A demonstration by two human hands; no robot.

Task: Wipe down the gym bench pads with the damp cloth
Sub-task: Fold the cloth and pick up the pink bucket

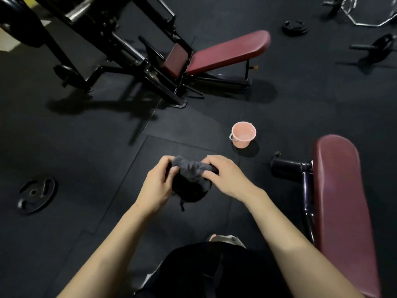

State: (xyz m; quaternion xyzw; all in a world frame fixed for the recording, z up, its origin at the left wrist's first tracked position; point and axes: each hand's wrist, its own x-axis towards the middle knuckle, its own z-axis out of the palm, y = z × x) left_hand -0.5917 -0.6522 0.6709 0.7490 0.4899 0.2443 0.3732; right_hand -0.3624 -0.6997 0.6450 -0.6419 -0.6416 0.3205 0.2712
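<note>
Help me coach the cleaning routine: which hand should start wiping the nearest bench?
Probably the right hand: it already grips the cloth, and the nearest bench lies on its side; the left hand would cross over.

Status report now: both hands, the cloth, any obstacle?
Left hand and right hand both grip the grey cloth, bunched, above floor. Nearest bench pad to the right, untouched. Pink bucket ahead, not blocking.

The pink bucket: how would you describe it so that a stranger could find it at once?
Start from the near maroon padded bench along the right edge. Just left of its far end, on the black rubber floor, stands the small pink plastic bucket with a pale handle. It is the only light, round, open container among dark iron plates.
</note>
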